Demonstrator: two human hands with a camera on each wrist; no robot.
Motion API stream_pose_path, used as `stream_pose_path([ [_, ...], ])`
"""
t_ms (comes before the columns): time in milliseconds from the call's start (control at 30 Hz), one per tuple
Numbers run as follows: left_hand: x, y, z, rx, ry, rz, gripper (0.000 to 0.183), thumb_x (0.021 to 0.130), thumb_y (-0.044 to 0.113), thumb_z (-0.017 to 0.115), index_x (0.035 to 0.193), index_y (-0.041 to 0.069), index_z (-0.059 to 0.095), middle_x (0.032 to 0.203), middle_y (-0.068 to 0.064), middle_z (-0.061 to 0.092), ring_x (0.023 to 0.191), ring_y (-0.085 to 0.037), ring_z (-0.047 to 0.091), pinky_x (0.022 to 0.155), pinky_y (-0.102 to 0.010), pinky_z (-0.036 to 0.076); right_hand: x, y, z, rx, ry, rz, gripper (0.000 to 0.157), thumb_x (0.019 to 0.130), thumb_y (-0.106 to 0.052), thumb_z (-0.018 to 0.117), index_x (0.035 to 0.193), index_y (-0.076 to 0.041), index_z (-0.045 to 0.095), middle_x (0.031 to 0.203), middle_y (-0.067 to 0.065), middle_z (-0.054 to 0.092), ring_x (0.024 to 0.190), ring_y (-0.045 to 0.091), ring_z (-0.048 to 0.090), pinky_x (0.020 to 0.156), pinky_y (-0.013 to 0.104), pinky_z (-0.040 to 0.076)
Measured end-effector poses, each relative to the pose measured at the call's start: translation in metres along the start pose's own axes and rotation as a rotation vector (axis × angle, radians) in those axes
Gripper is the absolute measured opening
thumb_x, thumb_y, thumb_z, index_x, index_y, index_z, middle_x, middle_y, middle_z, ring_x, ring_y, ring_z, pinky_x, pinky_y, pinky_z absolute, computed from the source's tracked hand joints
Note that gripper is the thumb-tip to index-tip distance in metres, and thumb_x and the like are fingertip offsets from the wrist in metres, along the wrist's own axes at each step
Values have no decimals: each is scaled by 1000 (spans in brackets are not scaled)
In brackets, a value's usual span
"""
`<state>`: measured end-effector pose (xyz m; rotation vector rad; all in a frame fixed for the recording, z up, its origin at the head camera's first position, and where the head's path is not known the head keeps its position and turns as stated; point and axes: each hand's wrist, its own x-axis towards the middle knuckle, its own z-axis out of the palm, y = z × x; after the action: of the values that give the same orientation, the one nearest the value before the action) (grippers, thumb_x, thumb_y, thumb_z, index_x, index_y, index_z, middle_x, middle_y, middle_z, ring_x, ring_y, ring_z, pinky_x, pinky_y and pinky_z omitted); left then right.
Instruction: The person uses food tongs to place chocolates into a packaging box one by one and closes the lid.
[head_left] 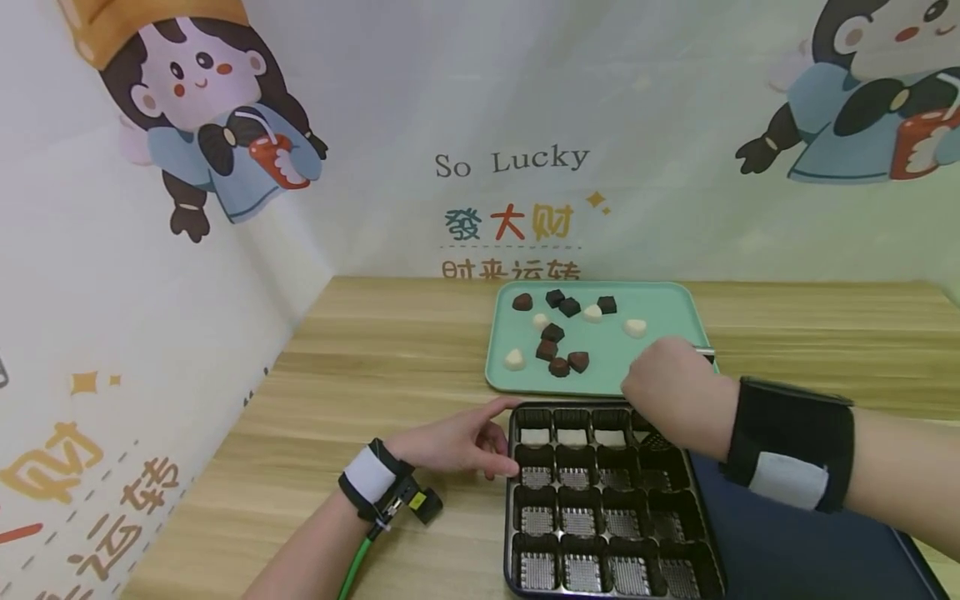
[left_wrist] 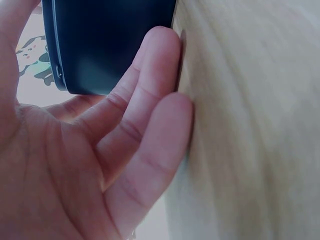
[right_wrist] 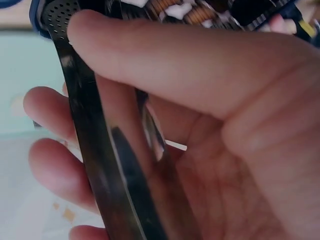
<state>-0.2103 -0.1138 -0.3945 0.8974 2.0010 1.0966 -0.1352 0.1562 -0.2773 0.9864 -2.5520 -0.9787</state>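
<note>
My left hand (head_left: 468, 442) holds the left side of a black compartment tray (head_left: 579, 493), thumb on its rim and index finger at the far corner. In the left wrist view, its other fingers lie low against a dark side wall (left_wrist: 110, 50). My right hand (head_left: 678, 396) grips metal tongs (right_wrist: 92, 155) between thumb and fingers. Their perforated tip (head_left: 657, 442) is down in the back row's rightmost compartment, over a white piece there. White chocolates (head_left: 572, 437) sit in the back row's other three compartments. The nearer rows show bare ridged bottoms.
Behind the compartment tray lies a mint-green tray (head_left: 607, 379) with several dark, brown and white chocolates (head_left: 552, 333). A dark blue panel (head_left: 795, 542) lies to the right, under my right forearm. A printed curtain (head_left: 375, 125) stands behind the wooden table (head_left: 375, 358).
</note>
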Motion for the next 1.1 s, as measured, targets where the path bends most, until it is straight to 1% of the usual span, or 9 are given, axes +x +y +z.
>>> stream_pose_path([
  [100, 0, 2, -2, 13, 3, 6, 76, 82, 28, 65, 142, 32, 18, 87, -10, 60, 73, -24, 59, 65, -37, 50, -7, 15, -2, 157, 16, 28, 48, 75, 2, 63, 56, -19, 24, 58, -5, 11, 57, 11, 11, 52, 26, 10],
  [200, 0, 3, -4, 32, 2, 9, 76, 82, 29, 65, 142, 30, 18, 86, -9, 60, 73, -24, 59, 65, -36, 49, -15, 32, -3, 301, -60, 66, 40, 75, 2, 62, 57, -18, 32, 57, -5, 16, 55, 12, 15, 50, 26, 14],
  [267, 0, 5, -5, 40, 0, 10, 77, 82, 29, 65, 142, 30, 18, 86, -8, 60, 72, -23, 59, 65, -36, 49, -22, 42, -2, 373, -133, 102, 32, 73, -6, 67, 61, -17, 40, 56, -6, 25, 52, 12, 21, 47, 26, 19],
  [400, -1, 6, -7, 44, -1, 13, 77, 82, 29, 66, 142, 30, 18, 86, -8, 61, 72, -23, 59, 66, -36, 49, -36, 58, 8, 494, -178, 165, 23, 69, -27, 74, 71, -18, 52, 59, -8, 40, 51, 10, 35, 46, 28, 30],
  [500, -2, 6, -9, 50, 1, 14, 78, 82, 29, 66, 143, 28, 18, 86, -8, 61, 71, -23, 59, 65, -36, 49, -42, 64, 18, 598, -159, 196, 25, 76, -38, 68, 80, -16, 55, 61, -9, 42, 51, 9, 37, 46, 29, 31],
  [633, -5, 5, -9, 58, 9, 9, 78, 82, 30, 66, 143, 26, 17, 86, -7, 61, 72, -23, 59, 66, -35, 49, -35, 67, 32, 721, -159, 222, 32, 87, -45, 54, 90, -13, 52, 62, -6, 42, 52, 10, 38, 48, 29, 30],
  [767, -7, 3, -7, 52, 13, 6, 79, 82, 30, 66, 143, 26, 17, 85, -7, 62, 72, -24, 60, 65, -35, 49, -12, 61, 44, 761, -171, 181, 32, 92, -42, 46, 94, -11, 52, 64, -4, 44, 52, 10, 40, 50, 30, 32],
  [933, -6, 0, -2, 41, 8, 17, 79, 82, 30, 65, 143, 24, 16, 85, -7, 62, 70, -24, 60, 64, -34, 48, 23, 47, 46, 662, -179, 72, 25, 91, -32, 52, 94, -8, 54, 63, -3, 44, 52, 10, 42, 50, 30, 36],
  [1100, -3, 1, 1, 41, 7, 23, 78, 83, 30, 65, 143, 26, 16, 85, -7, 62, 70, -23, 60, 63, -33, 48, 44, 38, 42, 572, -195, 46, 20, 89, -28, 55, 92, -8, 55, 63, -3, 45, 54, 11, 44, 51, 29, 39],
])
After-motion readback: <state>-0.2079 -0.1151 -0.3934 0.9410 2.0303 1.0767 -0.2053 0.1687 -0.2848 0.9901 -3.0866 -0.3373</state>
